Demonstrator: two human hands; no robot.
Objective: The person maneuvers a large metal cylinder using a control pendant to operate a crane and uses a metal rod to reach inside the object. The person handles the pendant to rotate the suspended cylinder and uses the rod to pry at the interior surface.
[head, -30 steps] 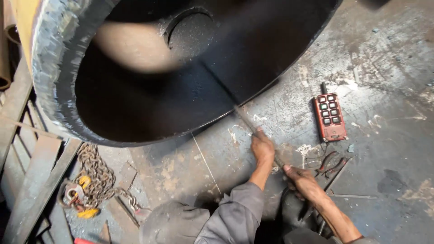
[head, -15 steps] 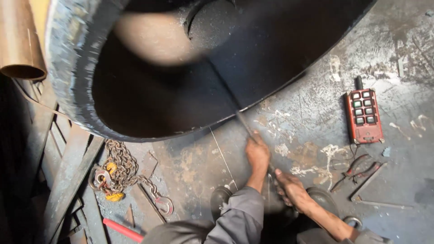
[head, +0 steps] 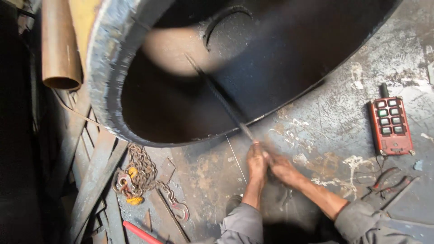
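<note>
Head view, from left to right with the big steel ring (head: 104,90) as landmark: a copper-coloured pipe (head: 61,45) hangs left of it and a chain (head: 140,174) lies below its lower rim. Both hands have drawn together since half a second ago; the left hand (head: 257,161) and right hand (head: 281,168) now touch, fingers wrapped shut around the near end of a thin dark rod (head: 217,95), which reaches up into the ring's opening. Compared with earlier, the rod runs deeper inside, suggesting a firmer two-handed thrust. Right of the ring lies a red button remote (head: 391,126).
</note>
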